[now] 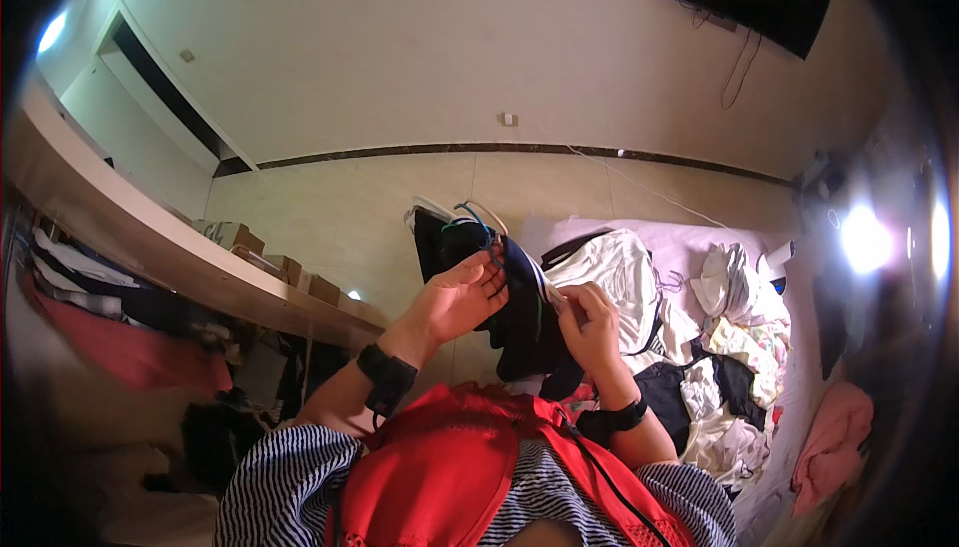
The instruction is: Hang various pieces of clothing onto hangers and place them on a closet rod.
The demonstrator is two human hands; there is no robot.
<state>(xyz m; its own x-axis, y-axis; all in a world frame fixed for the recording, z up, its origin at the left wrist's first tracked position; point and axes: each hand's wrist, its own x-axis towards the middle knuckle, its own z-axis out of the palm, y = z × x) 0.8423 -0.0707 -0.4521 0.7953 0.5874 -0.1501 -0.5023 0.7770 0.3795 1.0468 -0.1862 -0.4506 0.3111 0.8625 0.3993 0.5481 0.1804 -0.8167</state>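
Note:
Dark navy clothes (pixel 524 322) with a white-striped edge hang in front of my red apron. My left hand (pixel 461 296) is palm up, its thumb and fingertips at a blue clothes hanger (pixel 488 231) among the dark cloth. White and green hanger parts show beside it, and some fingers are partly hidden by the cloth. My right hand (pixel 592 318) pinches the white-striped edge (pixel 541 281) between thumb and fingers. A black band is strapped on each wrist.
To the right, a bed (pixel 543 232) carries a white shirt (pixel 610 270), a heap of mixed clothes (pixel 723 390) and purple hangers (pixel 669 281). A pink cloth (pixel 832 442) lies at its far side. At left stand an open wardrobe (pixel 150 210) and cardboard boxes (pixel 279 266).

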